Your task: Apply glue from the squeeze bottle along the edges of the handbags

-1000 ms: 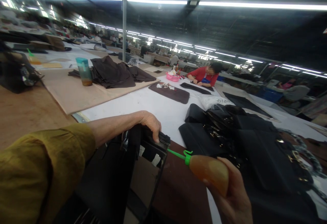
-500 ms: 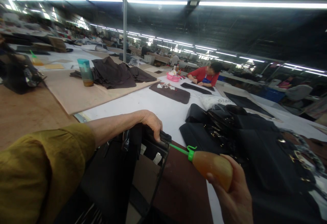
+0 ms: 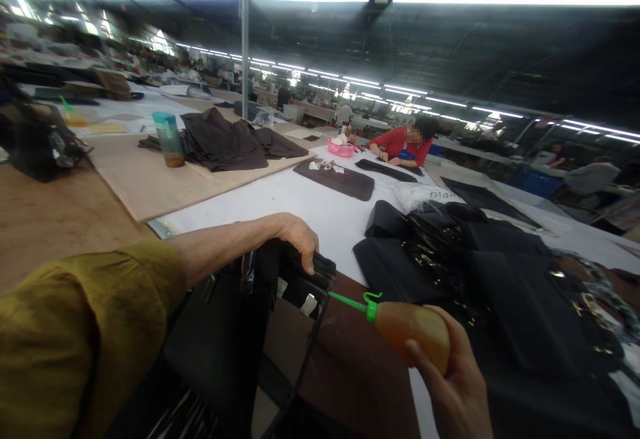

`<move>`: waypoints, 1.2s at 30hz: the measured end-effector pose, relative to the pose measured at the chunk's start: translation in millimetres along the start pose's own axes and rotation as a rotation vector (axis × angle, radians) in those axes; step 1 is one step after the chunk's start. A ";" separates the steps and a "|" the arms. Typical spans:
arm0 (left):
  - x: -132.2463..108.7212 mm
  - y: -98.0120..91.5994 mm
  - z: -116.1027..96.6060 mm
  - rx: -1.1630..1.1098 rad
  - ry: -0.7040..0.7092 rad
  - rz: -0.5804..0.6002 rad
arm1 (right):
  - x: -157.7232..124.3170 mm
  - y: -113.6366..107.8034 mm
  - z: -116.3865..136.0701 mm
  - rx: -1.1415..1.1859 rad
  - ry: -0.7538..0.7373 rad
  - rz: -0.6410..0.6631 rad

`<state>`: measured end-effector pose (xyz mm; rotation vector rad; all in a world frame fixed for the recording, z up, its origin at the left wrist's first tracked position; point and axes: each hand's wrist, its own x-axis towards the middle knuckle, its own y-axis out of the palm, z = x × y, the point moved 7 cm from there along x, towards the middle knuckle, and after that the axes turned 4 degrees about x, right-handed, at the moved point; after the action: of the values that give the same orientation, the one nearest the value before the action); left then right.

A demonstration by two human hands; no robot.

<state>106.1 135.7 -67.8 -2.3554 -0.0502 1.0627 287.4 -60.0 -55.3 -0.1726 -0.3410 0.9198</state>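
My left hand (image 3: 300, 240) grips the upper edge of a black bag (image 3: 220, 339), its fingers bent over the rim. The bag's opening faces right and shows a brown lining with white tags. In my right hand (image 3: 457, 372) is a squeeze bottle (image 3: 413, 332) of amber liquid with a green cap and a long green nozzle. The nozzle points left, its tip at the bag's edge just below my left fingers. Whether the tip touches the edge I cannot tell. Beneath lies a dark brown sheet (image 3: 360, 359).
Black bags with gold hardware (image 3: 510, 279) are piled at the right. Farther back are a teal-lidded cup (image 3: 169, 139), dark brown cloth (image 3: 220, 139), a brown panel (image 3: 335, 180) and a pink basket (image 3: 341, 148). A person in red (image 3: 405, 145) leans over the table.
The bottle in my right hand has shifted slightly left and down, its nozzle tip now a little lower along the bag's edge. My left hand keeps its hold on the bag.
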 end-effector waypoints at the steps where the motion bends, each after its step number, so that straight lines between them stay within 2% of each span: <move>1: -0.1 -0.1 0.3 -0.010 -0.002 0.000 | 0.5 -0.2 0.1 0.020 0.021 -0.004; 5: 0.2 -0.7 1.2 -0.028 -0.010 0.001 | 0.4 2.2 -2.7 0.068 0.067 0.010; 10: 2.8 -1.4 1.4 0.002 0.007 -0.011 | 0.0 5.0 -9.4 0.052 0.050 0.035; 16: 4.8 0.1 3.4 0.010 0.006 0.005 | 0.6 6.1 -1.9 0.041 -0.011 0.027; 22: 1.9 0.4 1.6 -0.006 0.010 -0.003 | -0.4 4.8 -6.6 0.085 0.037 0.019; 36: 0.2 2.1 0.8 0.019 -0.026 0.004 | -8.1 9.4 -7.6 0.074 0.024 0.079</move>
<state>105.2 134.3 -69.5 -2.3264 -0.0444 1.0908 278.6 -60.9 -66.8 -0.1293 -0.2794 1.0057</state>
